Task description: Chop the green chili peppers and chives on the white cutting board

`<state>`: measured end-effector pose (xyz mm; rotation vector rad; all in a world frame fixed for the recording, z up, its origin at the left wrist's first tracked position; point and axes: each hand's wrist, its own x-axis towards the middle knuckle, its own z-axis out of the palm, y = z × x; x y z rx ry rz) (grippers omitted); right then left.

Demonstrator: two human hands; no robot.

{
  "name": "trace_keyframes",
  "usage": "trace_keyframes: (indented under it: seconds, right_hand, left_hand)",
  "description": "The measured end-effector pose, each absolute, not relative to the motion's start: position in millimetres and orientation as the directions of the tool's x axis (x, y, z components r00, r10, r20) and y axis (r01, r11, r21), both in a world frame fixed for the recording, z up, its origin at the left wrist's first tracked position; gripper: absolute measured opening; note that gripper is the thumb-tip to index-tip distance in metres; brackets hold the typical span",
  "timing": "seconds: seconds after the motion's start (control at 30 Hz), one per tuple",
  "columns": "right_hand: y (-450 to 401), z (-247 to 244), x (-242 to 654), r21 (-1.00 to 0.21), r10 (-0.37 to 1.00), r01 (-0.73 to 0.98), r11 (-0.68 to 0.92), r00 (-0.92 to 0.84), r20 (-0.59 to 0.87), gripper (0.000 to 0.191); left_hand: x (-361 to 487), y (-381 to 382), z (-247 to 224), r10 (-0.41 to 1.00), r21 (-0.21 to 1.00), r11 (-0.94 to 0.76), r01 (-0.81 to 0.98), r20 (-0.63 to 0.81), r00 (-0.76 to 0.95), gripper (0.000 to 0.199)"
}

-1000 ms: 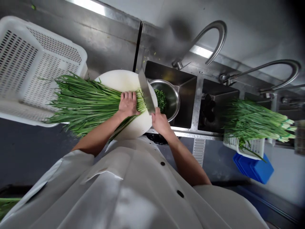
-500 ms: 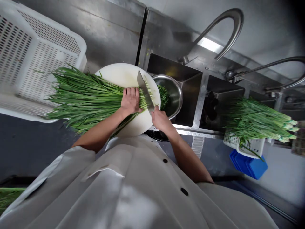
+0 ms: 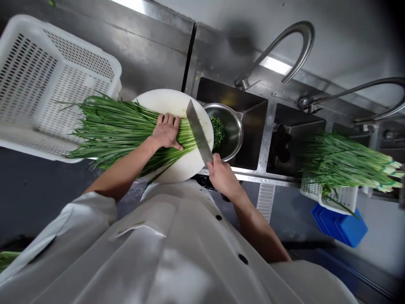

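A thick bundle of garlic chives (image 3: 110,131) lies across a round white cutting board (image 3: 158,98), leaves to the left and pale stem ends to the right. My left hand (image 3: 166,130) spans the bundle near those ends, fingers over its far side and thumb along the near side. In my right hand (image 3: 221,172) is the handle of a cleaver (image 3: 200,133). Its broad blade slants over the right part of the board, just right of the stem ends. Beside the board, a steel bowl (image 3: 234,131) contains chopped green pieces (image 3: 217,131).
A white perforated basket (image 3: 74,82) stands on the left, under the leaf tips. Steel sinks (image 3: 253,122) with curved faucets (image 3: 308,38) run along the right. More tied chives (image 3: 348,162) rest over a small white basket (image 3: 343,196), with blue boards (image 3: 351,228) below.
My left hand has slid left along the bundle, away from the blade. The cleaver and my right hand have shifted right and toward my body. The whole view has shifted slightly.
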<state>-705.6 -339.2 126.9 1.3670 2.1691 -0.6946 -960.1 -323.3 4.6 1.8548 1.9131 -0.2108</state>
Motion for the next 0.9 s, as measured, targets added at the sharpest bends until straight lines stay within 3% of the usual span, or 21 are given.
trace_keyframes:
  seconds: [0.2, 0.47, 0.67, 0.9]
  right_hand:
    - [-329, 107, -719, -0.215, 0.62, 0.907, 0.363, -0.407, -0.67, 0.028]
    - [-318, 42, -749, -0.2, 0.679, 0.917, 0.345, -0.391, -0.622, 0.038]
    - [-324, 92, -721, -0.196, 0.732, 0.903, 0.382, -0.425, -0.532, 0.035]
    - [-339, 117, -703, -0.159, 0.702, 0.899, 0.408, -0.42, -0.575, 0.036]
  left_hand:
    - [-949, -331, 2, 0.91, 0.201, 0.115, 0.973, -0.413, -0.022, 0.132]
    - [-945, -336, 0, 0.917, 0.213, 0.163, 0.963, -0.394, -0.068, 0.127]
    - [-945, -337, -4, 0.939, 0.197, 0.169, 0.966, -0.329, -0.097, 0.129]
    - [-946, -336, -5, 0.94, 0.193, 0.175, 0.966, -0.324, -0.105, 0.123]
